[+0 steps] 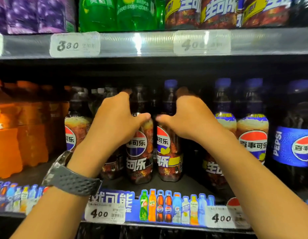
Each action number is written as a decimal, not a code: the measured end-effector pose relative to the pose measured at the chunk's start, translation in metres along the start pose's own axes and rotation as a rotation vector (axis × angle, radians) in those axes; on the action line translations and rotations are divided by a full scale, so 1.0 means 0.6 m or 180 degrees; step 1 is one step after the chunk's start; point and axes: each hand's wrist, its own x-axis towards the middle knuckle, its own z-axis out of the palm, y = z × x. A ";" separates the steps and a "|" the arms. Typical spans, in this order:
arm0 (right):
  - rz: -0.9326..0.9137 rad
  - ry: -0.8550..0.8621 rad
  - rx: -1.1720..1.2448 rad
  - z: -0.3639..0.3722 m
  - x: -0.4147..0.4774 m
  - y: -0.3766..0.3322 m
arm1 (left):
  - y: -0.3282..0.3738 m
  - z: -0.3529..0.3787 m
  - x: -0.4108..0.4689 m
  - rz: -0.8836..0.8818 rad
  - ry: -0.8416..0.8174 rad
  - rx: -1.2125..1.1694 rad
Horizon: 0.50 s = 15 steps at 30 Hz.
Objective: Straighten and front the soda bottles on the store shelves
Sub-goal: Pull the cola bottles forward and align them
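Right now gripping one cola bottle per side: left hand (115,118) round the black-capped bottle (139,152), right hand (189,118) round the blue-capped bottle (167,152), both upright, set back on the middle shelf (187,188). Slide both to the front edge, keep bases flat, twist logos outward.

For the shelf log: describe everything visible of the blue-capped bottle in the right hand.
The blue-capped, clear-plastic bottle of dark cola stands upright on the lower shelf, back from its edge. Its wrap label shows a red, white and blue round logo, white characters and a yellow band. The right hand curls round its shoulder, thumb across the front. A dark-capped cola bottle stands close on its left.
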 end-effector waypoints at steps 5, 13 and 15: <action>-0.0250 -0.0437 0.0127 -0.040 0.012 0.006 | 0.005 0.003 0.002 -0.0001 0.0089 0.0022; -0.0138 -0.0434 0.0124 -0.055 0.022 0.018 | 0.037 0.021 -0.020 0.1084 0.0722 0.0046; -0.0099 -0.0513 0.0072 -0.067 0.020 0.021 | 0.050 0.031 -0.024 0.1107 0.0225 -0.0176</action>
